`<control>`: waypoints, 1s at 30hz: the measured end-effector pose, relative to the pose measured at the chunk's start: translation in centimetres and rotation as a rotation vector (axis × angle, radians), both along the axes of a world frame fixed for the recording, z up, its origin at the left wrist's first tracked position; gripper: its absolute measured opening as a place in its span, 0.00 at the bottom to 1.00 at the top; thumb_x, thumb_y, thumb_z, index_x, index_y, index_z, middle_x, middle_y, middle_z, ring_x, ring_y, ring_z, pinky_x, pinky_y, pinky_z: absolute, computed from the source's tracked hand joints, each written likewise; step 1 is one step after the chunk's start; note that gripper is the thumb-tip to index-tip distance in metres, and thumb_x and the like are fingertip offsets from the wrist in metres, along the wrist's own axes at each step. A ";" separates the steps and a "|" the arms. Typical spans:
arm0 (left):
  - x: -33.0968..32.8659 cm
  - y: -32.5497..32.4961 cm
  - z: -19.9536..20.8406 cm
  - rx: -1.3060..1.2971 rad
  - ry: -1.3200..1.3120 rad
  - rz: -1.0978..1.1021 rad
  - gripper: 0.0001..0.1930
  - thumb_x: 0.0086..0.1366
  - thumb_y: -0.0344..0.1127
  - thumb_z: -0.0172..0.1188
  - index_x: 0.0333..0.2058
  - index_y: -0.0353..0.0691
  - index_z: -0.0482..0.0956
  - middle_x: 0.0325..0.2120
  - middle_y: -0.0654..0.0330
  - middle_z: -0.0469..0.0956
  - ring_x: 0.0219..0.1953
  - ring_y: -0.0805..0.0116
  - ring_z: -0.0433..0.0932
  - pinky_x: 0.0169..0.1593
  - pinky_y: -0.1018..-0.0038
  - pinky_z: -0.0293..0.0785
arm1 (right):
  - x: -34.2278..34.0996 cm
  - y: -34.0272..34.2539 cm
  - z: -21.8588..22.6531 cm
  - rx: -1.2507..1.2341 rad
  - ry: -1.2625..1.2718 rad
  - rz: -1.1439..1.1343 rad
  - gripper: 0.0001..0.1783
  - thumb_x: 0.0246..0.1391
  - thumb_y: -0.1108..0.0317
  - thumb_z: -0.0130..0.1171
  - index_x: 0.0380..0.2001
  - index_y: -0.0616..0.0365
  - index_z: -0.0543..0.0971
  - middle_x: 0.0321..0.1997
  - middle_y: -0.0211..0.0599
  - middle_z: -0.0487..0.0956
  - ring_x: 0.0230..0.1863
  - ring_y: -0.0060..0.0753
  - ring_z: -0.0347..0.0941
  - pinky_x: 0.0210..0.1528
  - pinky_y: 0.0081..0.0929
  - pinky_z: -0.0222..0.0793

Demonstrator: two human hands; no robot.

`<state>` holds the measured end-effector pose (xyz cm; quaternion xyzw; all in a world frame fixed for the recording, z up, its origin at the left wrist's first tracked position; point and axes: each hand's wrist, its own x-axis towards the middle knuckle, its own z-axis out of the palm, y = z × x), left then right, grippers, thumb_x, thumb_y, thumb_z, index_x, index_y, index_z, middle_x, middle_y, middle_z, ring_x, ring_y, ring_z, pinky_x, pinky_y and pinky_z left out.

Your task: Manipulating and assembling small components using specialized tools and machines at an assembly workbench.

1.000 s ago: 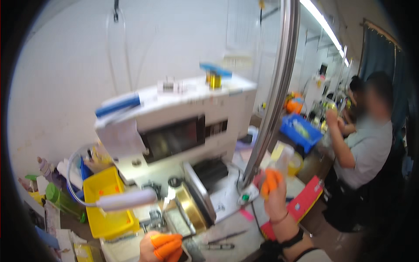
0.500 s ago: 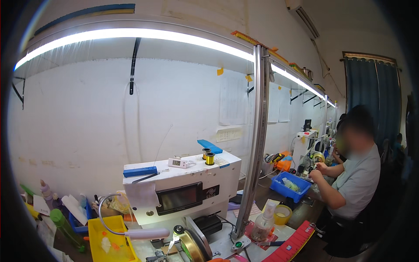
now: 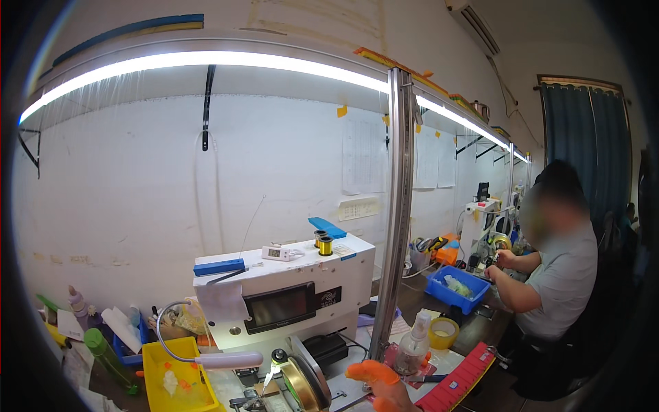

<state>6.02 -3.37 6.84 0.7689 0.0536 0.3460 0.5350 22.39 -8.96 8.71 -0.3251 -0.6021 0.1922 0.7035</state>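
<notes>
My right hand (image 3: 390,390) reaches in at the lower edge, with orange covers on its fingertips. One covered finger points left, apart from another orange tip lower down, and I see nothing held between them. The frame edge cuts off the rest of this hand. To its left stands a white bench machine (image 3: 357,275) with a dark screen (image 3: 280,307) and a gold-rimmed wheel (image 3: 300,384). A clear spray bottle (image 3: 413,347) is just to the hand's right. My left hand is out of view.
A yellow tray (image 3: 161,357) with small orange and white bits lies left of the machine, under a white lamp (image 3: 230,360). A metal post (image 3: 397,206) rises right of the machine. Tape roll (image 3: 443,334), red strip (image 3: 460,381) and blue bin (image 3: 456,296) lie right, where another person (image 3: 556,254) works.
My right hand has come up into view from the lower edge, where only a bit of orange showed before. The view has shifted slightly.
</notes>
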 end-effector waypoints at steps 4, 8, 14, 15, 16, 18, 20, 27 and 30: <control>-0.4 -0.1 -0.3 -0.031 0.029 0.039 0.07 0.57 0.27 0.52 0.35 0.37 0.74 0.18 0.59 0.72 0.19 0.70 0.71 0.23 0.77 0.66 | 0.4 2.2 6.8 0.100 0.295 0.159 0.27 0.51 0.58 0.53 0.50 0.58 0.62 0.45 0.43 0.68 0.41 0.29 0.69 0.40 0.24 0.66; -0.4 0.0 -0.3 0.088 0.059 0.072 0.06 0.57 0.28 0.53 0.34 0.36 0.74 0.20 0.57 0.73 0.21 0.67 0.72 0.25 0.76 0.67 | 4.4 4.6 16.9 0.155 0.326 0.180 0.29 0.52 0.56 0.51 0.54 0.56 0.56 0.50 0.43 0.65 0.47 0.33 0.66 0.47 0.28 0.65; -0.5 -0.2 0.2 0.091 0.122 0.024 0.07 0.57 0.29 0.54 0.34 0.35 0.74 0.22 0.55 0.74 0.24 0.65 0.73 0.27 0.75 0.68 | 10.0 8.5 31.8 0.194 0.358 -0.129 0.21 0.52 0.63 0.51 0.46 0.61 0.62 0.39 0.38 0.69 0.37 0.28 0.70 0.35 0.21 0.72; -0.6 -0.2 0.3 0.087 0.129 0.027 0.07 0.57 0.29 0.54 0.35 0.35 0.74 0.22 0.55 0.74 0.24 0.65 0.73 0.27 0.75 0.68 | 10.1 8.9 32.9 0.192 0.358 -0.122 0.21 0.52 0.63 0.51 0.46 0.61 0.62 0.39 0.38 0.69 0.37 0.28 0.70 0.35 0.21 0.72; -0.7 -0.2 0.2 0.086 0.127 0.030 0.07 0.57 0.29 0.54 0.35 0.35 0.74 0.22 0.55 0.74 0.24 0.65 0.73 0.27 0.75 0.68 | 10.0 9.1 33.8 0.196 0.363 -0.193 0.15 0.53 0.64 0.50 0.42 0.59 0.66 0.37 0.37 0.70 0.35 0.26 0.70 0.34 0.19 0.72; -0.8 -0.2 0.1 0.129 0.103 0.044 0.07 0.57 0.29 0.54 0.35 0.35 0.74 0.23 0.55 0.74 0.24 0.65 0.74 0.27 0.75 0.68 | 10.0 9.7 34.8 0.200 0.366 -0.261 0.11 0.54 0.65 0.49 0.38 0.58 0.70 0.35 0.37 0.72 0.33 0.25 0.71 0.34 0.18 0.72; -1.0 -0.2 -0.1 0.115 0.107 0.050 0.08 0.57 0.29 0.54 0.35 0.36 0.74 0.23 0.55 0.74 0.24 0.65 0.74 0.27 0.75 0.68 | 10.2 10.2 35.2 0.193 0.341 -0.397 0.10 0.54 0.71 0.46 0.40 0.59 0.70 0.33 0.37 0.73 0.28 0.22 0.69 0.29 0.14 0.71; -1.3 -0.1 -0.3 0.102 0.102 0.068 0.08 0.56 0.29 0.55 0.35 0.36 0.74 0.23 0.56 0.74 0.23 0.66 0.73 0.26 0.75 0.67 | 10.4 10.5 36.1 0.204 0.306 -0.528 0.11 0.51 0.76 0.44 0.39 0.57 0.70 0.31 0.36 0.73 0.24 0.18 0.65 0.20 0.09 0.64; -1.2 -0.1 -0.3 0.099 0.088 0.066 0.07 0.56 0.29 0.55 0.35 0.36 0.74 0.23 0.56 0.73 0.22 0.66 0.72 0.26 0.75 0.67 | 10.3 10.7 36.1 0.231 0.325 -0.540 0.11 0.50 0.76 0.46 0.39 0.57 0.70 0.30 0.35 0.74 0.23 0.18 0.65 0.20 0.10 0.63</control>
